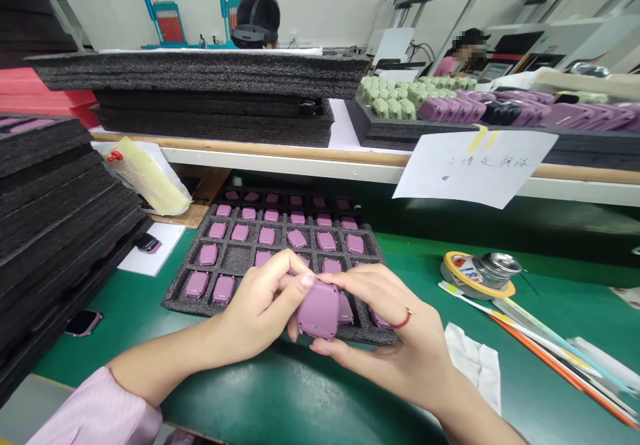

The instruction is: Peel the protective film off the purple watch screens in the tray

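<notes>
A purple smartwatch case (318, 310) is held up between my two hands over the near edge of a black foam tray (237, 257). My left hand (263, 305) pinches its left side, with the thumb at the upper corner. Bent round the other side, my right hand (400, 328) has its fingers at the top edge and its thumb at the bottom edge. Rows of similar purple cases (223, 289) lie in the tray's compartments. One left-hand compartment shows bare foam, and my hands hide part of the near rows.
Stacked black foam trays (75, 198) rise at left, beside a dark-screened watch (84, 323). At right are a tape roll (453, 275), a metal-topped jar (500, 268), toothbrushes (530, 338) and white tissue (475, 358). A shelf (370, 158) crosses behind; two people sit beyond.
</notes>
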The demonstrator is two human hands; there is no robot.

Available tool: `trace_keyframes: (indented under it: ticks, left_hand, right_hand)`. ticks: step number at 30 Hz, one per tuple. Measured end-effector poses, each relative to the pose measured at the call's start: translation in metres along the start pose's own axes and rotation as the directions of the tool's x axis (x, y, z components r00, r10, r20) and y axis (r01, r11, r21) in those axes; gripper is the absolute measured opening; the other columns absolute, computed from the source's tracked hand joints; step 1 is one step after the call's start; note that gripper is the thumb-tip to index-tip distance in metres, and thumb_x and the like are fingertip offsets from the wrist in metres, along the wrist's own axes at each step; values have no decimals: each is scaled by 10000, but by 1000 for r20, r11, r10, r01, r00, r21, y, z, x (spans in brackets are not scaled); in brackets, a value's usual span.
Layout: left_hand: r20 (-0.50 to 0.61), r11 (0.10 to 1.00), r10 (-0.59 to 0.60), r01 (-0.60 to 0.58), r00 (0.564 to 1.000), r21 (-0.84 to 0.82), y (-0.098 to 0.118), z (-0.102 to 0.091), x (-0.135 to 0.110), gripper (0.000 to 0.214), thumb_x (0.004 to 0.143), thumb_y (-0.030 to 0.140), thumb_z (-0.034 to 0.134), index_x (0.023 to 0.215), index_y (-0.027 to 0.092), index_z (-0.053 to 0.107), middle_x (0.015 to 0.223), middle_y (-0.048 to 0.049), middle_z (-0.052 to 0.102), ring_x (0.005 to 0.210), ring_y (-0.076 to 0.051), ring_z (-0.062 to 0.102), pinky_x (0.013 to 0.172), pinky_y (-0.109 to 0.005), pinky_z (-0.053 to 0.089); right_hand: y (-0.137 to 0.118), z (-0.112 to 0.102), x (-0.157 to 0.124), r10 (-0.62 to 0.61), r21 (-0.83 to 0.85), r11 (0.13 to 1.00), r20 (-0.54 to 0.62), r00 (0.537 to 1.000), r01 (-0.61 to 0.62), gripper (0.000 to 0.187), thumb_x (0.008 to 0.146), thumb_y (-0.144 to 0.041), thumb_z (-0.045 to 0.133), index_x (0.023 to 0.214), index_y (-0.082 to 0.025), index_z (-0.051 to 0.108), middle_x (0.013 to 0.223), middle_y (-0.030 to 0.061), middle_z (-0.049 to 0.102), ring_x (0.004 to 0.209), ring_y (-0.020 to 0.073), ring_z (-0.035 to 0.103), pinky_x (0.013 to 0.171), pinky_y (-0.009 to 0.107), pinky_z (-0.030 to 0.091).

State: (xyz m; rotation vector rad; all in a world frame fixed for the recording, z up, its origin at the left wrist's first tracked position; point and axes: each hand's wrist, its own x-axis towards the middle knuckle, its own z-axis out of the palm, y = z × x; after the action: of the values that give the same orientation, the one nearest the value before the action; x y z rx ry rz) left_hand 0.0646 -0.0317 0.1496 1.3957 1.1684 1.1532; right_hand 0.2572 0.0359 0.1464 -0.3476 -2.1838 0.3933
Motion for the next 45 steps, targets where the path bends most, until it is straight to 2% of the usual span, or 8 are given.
trace_keyframes:
  ticks: [7, 12, 16, 19, 25, 34, 39, 45]
  left_hand:
    - [-12, 993, 33, -32, 999, 114, 4, -2, 6, 364, 885, 495, 674, 835, 209, 455, 595, 82, 510, 506, -62, 431, 478, -171, 330]
    - [-47, 997, -8, 12, 999, 82, 3, -3, 8, 400, 1006, 532, 418, 781, 204, 467, 575, 81, 431, 477, -65, 383, 464, -189, 319]
    - [17, 989, -54, 51, 998, 142, 5, -6, 11, 338, 901, 530, 626, 869, 207, 534, 669, 62, 519, 581, -91, 474, 542, -204, 372]
    - [-30, 923, -77, 82, 997, 377, 4, -23, 18, 314, 904, 528, 615, 881, 218, 566, 679, 51, 576, 609, -119, 540, 562, -221, 389]
    - [-316, 534, -109, 323, 943, 781, -30, -87, 27, 266, 958, 431, 495, 970, 209, 641, 845, -57, 729, 805, -264, 683, 727, -327, 456]
    - [-411, 417, -80, 405, 908, 814, -45, -126, 13, 325, 962, 279, 448, 1199, 194, 653, 1246, -91, 707, 1124, -254, 662, 974, -329, 471]
    - [-513, 313, -180, 543, 839, 779, -41, -147, 3, 179, 897, 325, 560, 947, 194, 671, 1014, -112, 759, 1000, -322, 690, 869, -385, 489]
    - [-487, 360, -269, 556, 831, 749, -57, -152, -1, 290, 840, 393, 631, 1046, 194, 584, 946, -75, 749, 905, -271, 693, 730, -310, 460]
  right_hand:
    - [-2, 3, -1, -30, -17, 999, 27, 999, 30, 499, 825, -318, 807, 1253, -202, 578, 995, 51, 755, 860, 202, 679, 817, 376, 537]
    - [0, 7, -2, -27, -38, 999, 32, 999, 28, 511, 839, -331, 791, 1280, -218, 560, 1019, 55, 755, 876, 208, 685, 820, 385, 544]
    - [5, 9, -6, 12, -84, 996, 85, 996, -5, 483, 875, -369, 748, 1282, -215, 540, 1072, 81, 729, 975, 231, 680, 870, 401, 560]
    - [9, 8, -8, 92, -138, 988, 177, 980, -67, 568, 916, -461, 671, 1374, -184, 480, 1261, 150, 662, 1166, 274, 639, 959, 443, 565]
    - [9, 0, -3, 122, -163, 982, 158, 980, -96, 410, 963, -395, 609, 1335, -233, 554, 1300, 123, 642, 1182, 251, 652, 965, 397, 584]
    - [14, 18, -2, 10, 20, 1000, 114, 993, -12, 124, 961, -151, 574, 900, -220, 656, 838, 20, 744, 758, 163, 702, 764, 336, 608]
    - [24, 32, -9, 13, -70, 998, 248, 969, 5, 163, 981, -159, 531, 876, -203, 648, 813, 35, 731, 747, 189, 686, 757, 377, 608]
    - [26, 32, -10, 9, -87, 996, 289, 957, 17, 162, 976, -155, 540, 875, -201, 658, 835, 37, 733, 766, 193, 685, 785, 397, 605]
